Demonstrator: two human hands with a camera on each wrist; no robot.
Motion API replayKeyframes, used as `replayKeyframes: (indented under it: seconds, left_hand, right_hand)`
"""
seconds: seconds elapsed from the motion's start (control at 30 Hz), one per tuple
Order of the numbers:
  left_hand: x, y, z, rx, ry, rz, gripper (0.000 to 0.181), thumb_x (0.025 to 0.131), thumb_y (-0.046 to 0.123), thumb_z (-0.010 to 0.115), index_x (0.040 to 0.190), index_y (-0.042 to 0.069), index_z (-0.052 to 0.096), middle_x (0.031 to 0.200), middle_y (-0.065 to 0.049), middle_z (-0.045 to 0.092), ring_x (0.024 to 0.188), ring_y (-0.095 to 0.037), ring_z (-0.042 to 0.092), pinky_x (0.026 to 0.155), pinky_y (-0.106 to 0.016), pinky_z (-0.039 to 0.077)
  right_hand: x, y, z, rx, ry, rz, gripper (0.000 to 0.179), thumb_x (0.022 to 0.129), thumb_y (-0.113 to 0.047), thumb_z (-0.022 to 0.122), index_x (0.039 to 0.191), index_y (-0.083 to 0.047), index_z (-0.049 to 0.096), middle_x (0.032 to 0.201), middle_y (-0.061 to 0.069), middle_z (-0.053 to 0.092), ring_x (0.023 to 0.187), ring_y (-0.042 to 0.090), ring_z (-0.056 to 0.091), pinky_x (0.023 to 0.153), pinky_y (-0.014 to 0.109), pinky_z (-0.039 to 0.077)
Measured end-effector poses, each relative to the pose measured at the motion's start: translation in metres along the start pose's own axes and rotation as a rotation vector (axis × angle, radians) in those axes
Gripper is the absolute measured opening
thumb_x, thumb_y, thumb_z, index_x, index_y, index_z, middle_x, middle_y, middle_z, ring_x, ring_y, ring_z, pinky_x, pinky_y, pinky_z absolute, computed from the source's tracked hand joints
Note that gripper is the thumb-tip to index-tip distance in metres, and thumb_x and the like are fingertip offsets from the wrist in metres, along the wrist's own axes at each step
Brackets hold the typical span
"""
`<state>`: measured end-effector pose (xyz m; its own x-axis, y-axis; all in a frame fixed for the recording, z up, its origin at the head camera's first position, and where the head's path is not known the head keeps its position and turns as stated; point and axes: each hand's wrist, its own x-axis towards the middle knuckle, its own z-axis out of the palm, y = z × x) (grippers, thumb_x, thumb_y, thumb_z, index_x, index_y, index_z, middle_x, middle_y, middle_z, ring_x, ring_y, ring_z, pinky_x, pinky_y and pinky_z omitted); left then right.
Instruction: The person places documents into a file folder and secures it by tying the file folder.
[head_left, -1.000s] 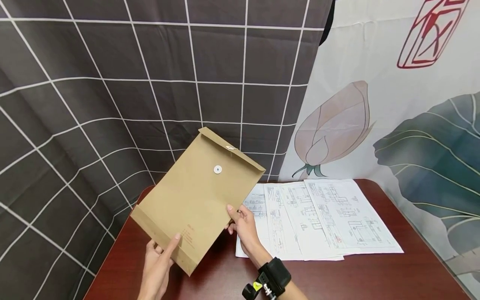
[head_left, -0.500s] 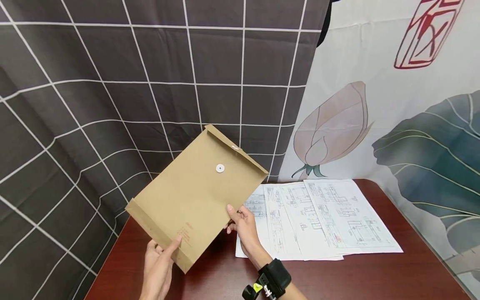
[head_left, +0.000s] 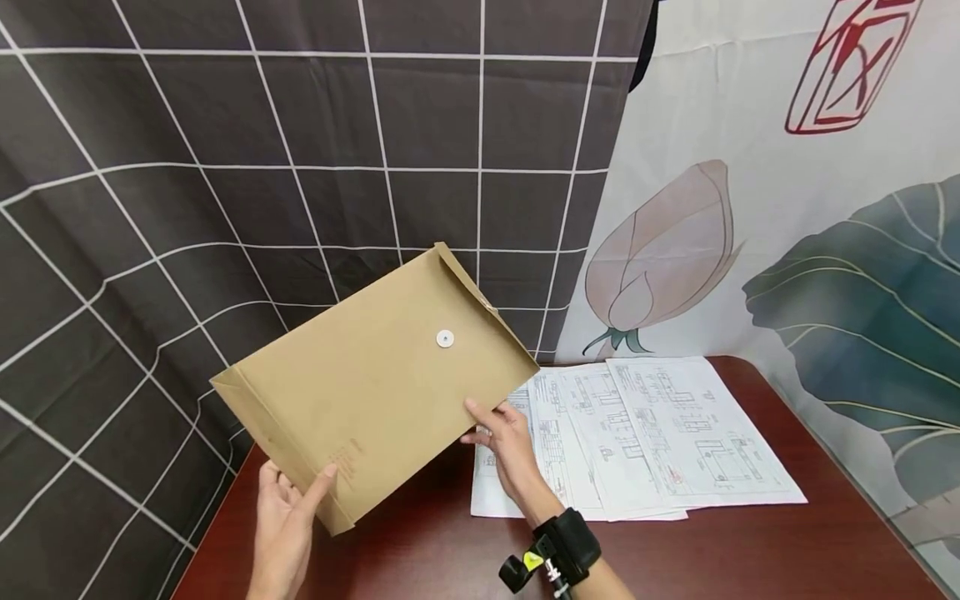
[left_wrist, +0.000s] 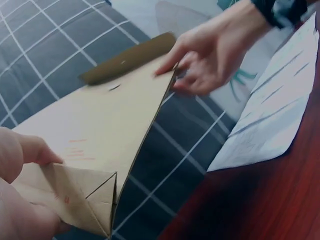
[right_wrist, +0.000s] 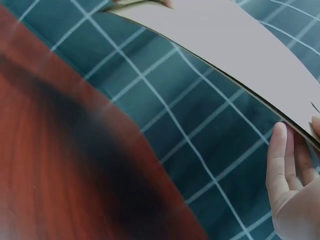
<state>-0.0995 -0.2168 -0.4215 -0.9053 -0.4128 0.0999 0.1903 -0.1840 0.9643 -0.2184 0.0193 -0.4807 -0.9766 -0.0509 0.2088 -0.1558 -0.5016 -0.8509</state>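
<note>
A brown kraft-paper document envelope (head_left: 375,375) is held tilted above the table, its flap end toward the upper right. One white round button shows on its face, and faint red print lies near the bottom end. My left hand (head_left: 285,521) pinches the bottom end, thumb on the front face and fingers behind. On the lower right edge my right hand (head_left: 513,450) grips with the thumb in front; its fingers (right_wrist: 276,155) show behind that edge in the right wrist view. From the left wrist view, the folded bottom (left_wrist: 75,197) of the envelope appears close up.
Several overlapping sheets with technical drawings (head_left: 720,442) lie on the dark red wooden table (head_left: 420,554), right of the envelope. Behind stand a dark grid-patterned cloth (head_left: 315,125) and a white cloth with a flower print (head_left: 667,242).
The envelope has turned clockwise, its bottom end swinging left and its flap end moving right. My left hand has shifted left and my right hand slightly right, both still holding it.
</note>
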Motion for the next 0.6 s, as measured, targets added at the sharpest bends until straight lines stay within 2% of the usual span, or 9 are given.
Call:
replayKeyframes:
  seconds: [0.07,0.17,0.23,0.33,0.4,0.5,0.6]
  left_hand:
    - [0.003,0.004,-0.006,0.014,-0.019,0.015,0.047,0.087,-0.01,0.06,0.12,0.011,0.034,0.117,-0.01,0.051,0.097,-0.012,0.062,0.081,-0.024,0.051]
    - [0.006,0.009,-0.015,0.053,-0.055,0.039,0.049,0.088,-0.01,0.059,0.123,0.012,0.034,0.118,-0.009,0.051,0.1,-0.011,0.061,0.082,-0.023,0.05]
    - [0.008,0.011,-0.022,0.082,-0.085,0.054,0.051,0.088,-0.01,0.06,0.125,0.012,0.034,0.118,-0.008,0.051,0.1,-0.011,0.06,0.081,-0.022,0.05]
    - [0.01,0.015,-0.031,0.133,-0.129,0.07,0.052,0.088,-0.009,0.061,0.127,0.012,0.034,0.118,-0.007,0.052,0.1,-0.01,0.061,0.078,-0.023,0.051]
    - [0.013,0.017,-0.038,0.17,-0.163,0.074,0.054,0.088,-0.008,0.061,0.129,0.012,0.034,0.118,-0.005,0.053,0.099,-0.009,0.061,0.076,-0.023,0.052]
    - [0.019,0.02,-0.047,0.203,-0.209,0.085,0.056,0.088,-0.007,0.061,0.132,0.013,0.032,0.117,-0.002,0.056,0.099,-0.008,0.062,0.074,-0.024,0.053]
    - [0.026,0.02,-0.056,0.213,-0.256,0.1,0.059,0.089,-0.007,0.06,0.134,0.014,0.03,0.117,0.002,0.058,0.099,-0.007,0.062,0.071,-0.026,0.054]
  right_hand:
    - [-0.001,-0.025,0.003,0.033,0.048,0.018,0.025,0.087,-0.018,0.069,0.101,0.001,0.06,0.091,0.008,0.063,0.077,0.019,0.063,0.064,0.045,0.056]
    - [0.002,-0.045,-0.004,0.026,0.097,0.04,0.029,0.088,-0.014,0.068,0.111,0.0,0.058,0.093,0.01,0.065,0.077,0.02,0.065,0.063,0.043,0.056]
    - [0.005,-0.054,-0.011,-0.036,0.111,0.042,0.037,0.088,-0.014,0.069,0.121,-0.001,0.057,0.099,0.011,0.066,0.081,0.02,0.066,0.066,0.041,0.056]
    - [0.01,-0.065,-0.024,-0.225,0.102,0.027,0.038,0.087,-0.023,0.071,0.118,-0.004,0.061,0.102,0.011,0.067,0.084,0.021,0.066,0.072,0.035,0.055]
    - [0.012,-0.072,-0.033,-0.393,0.055,0.003,0.035,0.088,-0.029,0.069,0.115,-0.006,0.065,0.102,0.01,0.068,0.086,0.022,0.065,0.074,0.03,0.053]
    - [0.016,-0.085,-0.042,-0.612,-0.078,-0.036,0.032,0.093,-0.029,0.062,0.115,-0.005,0.066,0.098,0.011,0.069,0.085,0.024,0.065,0.075,0.031,0.052]
    - [0.02,-0.095,-0.047,-0.728,-0.242,-0.021,0.03,0.097,-0.02,0.056,0.117,0.001,0.063,0.094,0.014,0.07,0.082,0.025,0.067,0.072,0.033,0.054]
